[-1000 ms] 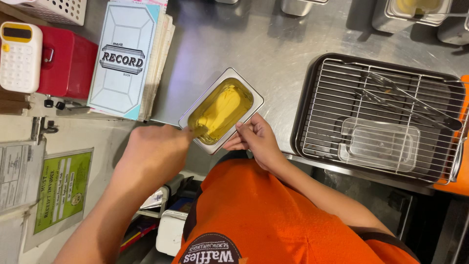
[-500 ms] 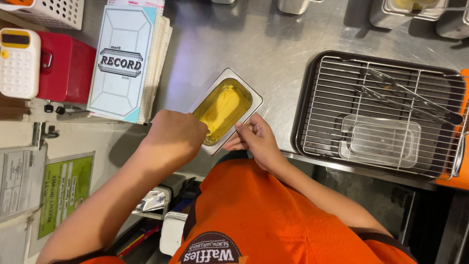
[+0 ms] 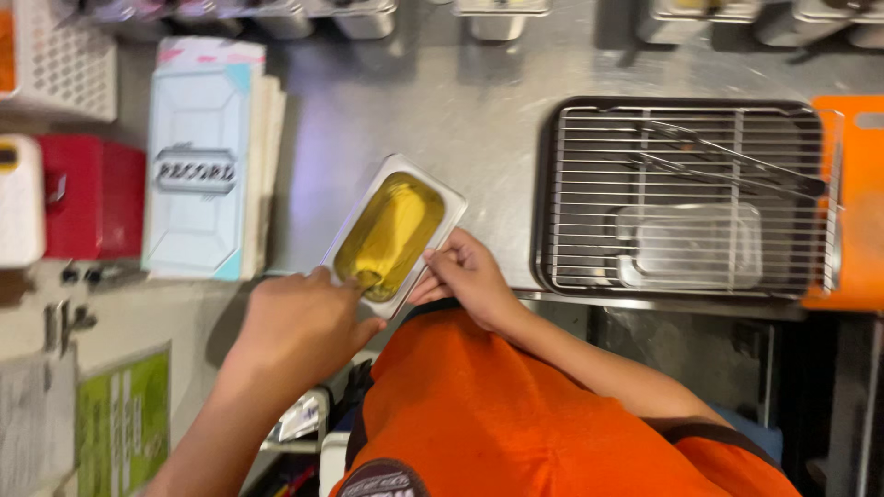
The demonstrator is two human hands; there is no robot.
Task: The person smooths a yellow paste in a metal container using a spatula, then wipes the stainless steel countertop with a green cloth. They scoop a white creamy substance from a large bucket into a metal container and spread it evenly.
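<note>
Orange apron nearest; just beyond it the left hand (image 3: 299,327) reaches fingers into the near end of the small rectangular steel pan of yellow batter (image 3: 394,237), grip unclear. Right hand (image 3: 470,276) pinches its near-right rim; best keep that firm. Farther right sits a wire rack tray (image 3: 686,198).

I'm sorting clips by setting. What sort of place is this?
Probably a commercial kitchen or food stall: a steel counter, steel containers along its back, a wire rack over a tray, and a small steel pan of yellow food between both hands.
</note>
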